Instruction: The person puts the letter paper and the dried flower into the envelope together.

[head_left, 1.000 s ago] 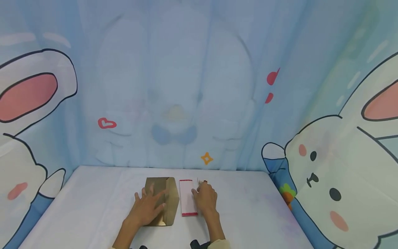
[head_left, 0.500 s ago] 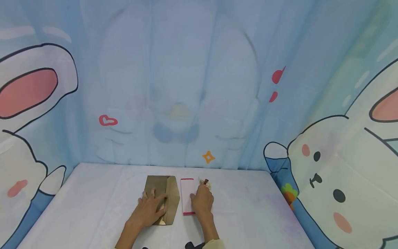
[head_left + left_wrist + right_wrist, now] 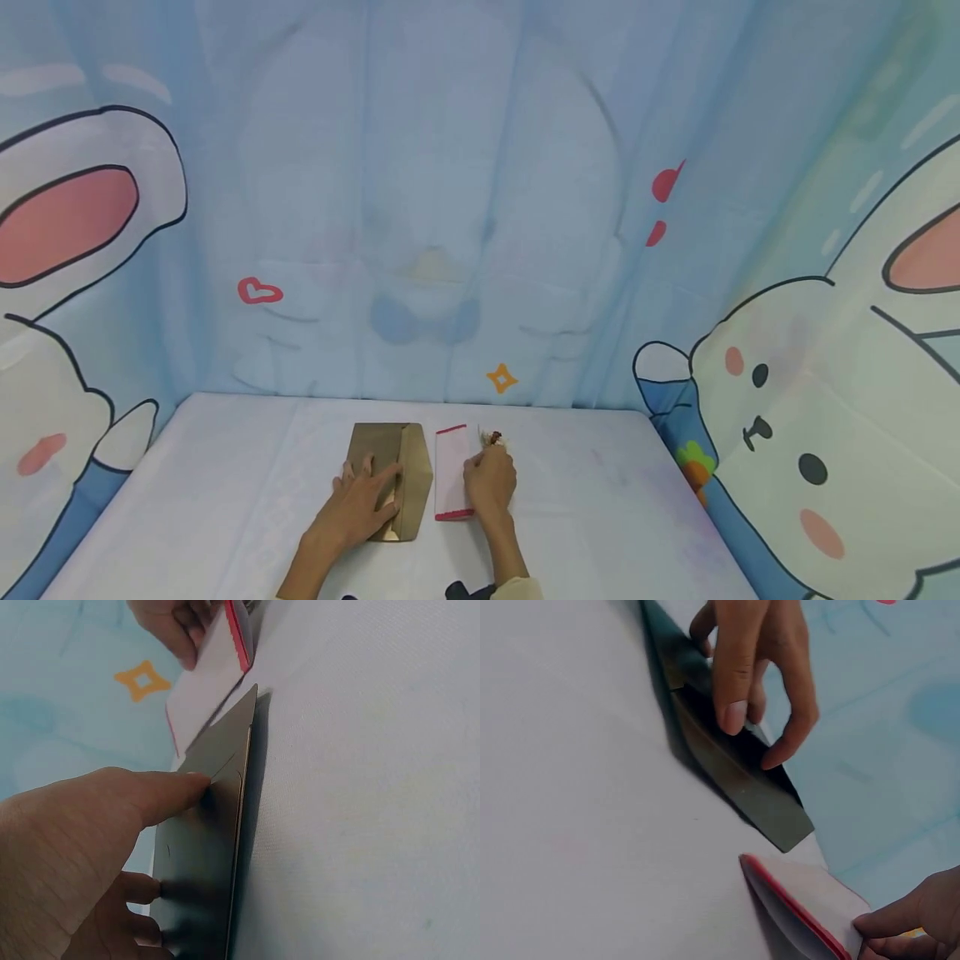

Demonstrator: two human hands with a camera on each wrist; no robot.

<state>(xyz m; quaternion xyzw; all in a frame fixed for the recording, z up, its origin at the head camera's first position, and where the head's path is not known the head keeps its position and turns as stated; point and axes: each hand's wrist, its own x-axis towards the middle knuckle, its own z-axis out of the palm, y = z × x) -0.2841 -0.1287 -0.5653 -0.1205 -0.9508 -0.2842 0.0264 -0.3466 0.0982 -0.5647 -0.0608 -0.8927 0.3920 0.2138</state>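
A gold-brown envelope [image 3: 417,483] lies on the white table, its pointed flap toward the right. My left hand [image 3: 358,502] rests on it with fingers spread, the thumb and fingertips touching its surface, as the left wrist view also shows. Right of the envelope is a pale folded card [image 3: 452,471] with red edging at its two ends. My right hand [image 3: 491,481] pinches the card's right edge; the right wrist view shows the card [image 3: 810,892] partly raised and gaping at its red edge. Just beyond the right knuckles sits a small bunch of dried flowers [image 3: 492,437], partly hidden by the hand.
A white cloth covers the table [image 3: 600,500]. Behind it hangs a blue curtain [image 3: 420,208] printed with rabbits. A dark object [image 3: 467,591] shows beside the right sleeve at the bottom edge.
The card has tilted and shifted slightly left under my right hand, whose fingers have closed on its edge. My left hand stays on the envelope.
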